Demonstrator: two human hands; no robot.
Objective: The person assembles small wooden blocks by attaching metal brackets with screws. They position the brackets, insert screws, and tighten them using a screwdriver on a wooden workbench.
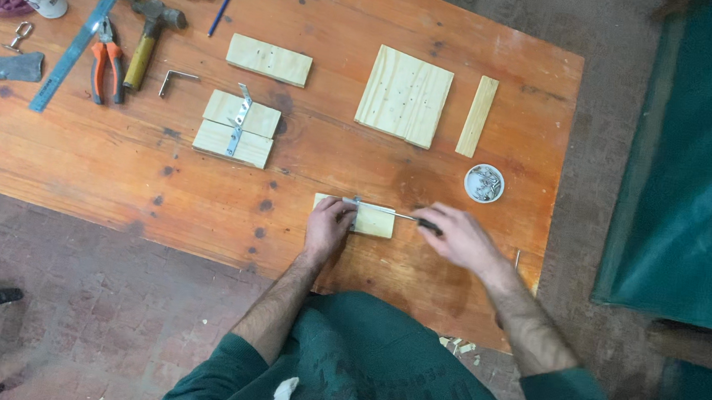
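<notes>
A small pale wood block [371, 220] lies near the front edge of the orange wooden table [321, 23]. My left hand [327, 227] presses down on its left end, beside a small metal bracket [351, 200]. My right hand [459, 236] grips the dark handle of a screwdriver [398, 215], whose thin shaft lies level and points left toward the bracket on the block.
A white lid holding screws [485, 184] sits just behind my right hand. Farther back lie a square board [404, 96], a narrow strip [477, 116], a loose block [269, 59] and two blocks joined by a bracket [237, 128]. Hammer [147, 41], pliers [105, 71], ruler [74, 51] and saw at far left.
</notes>
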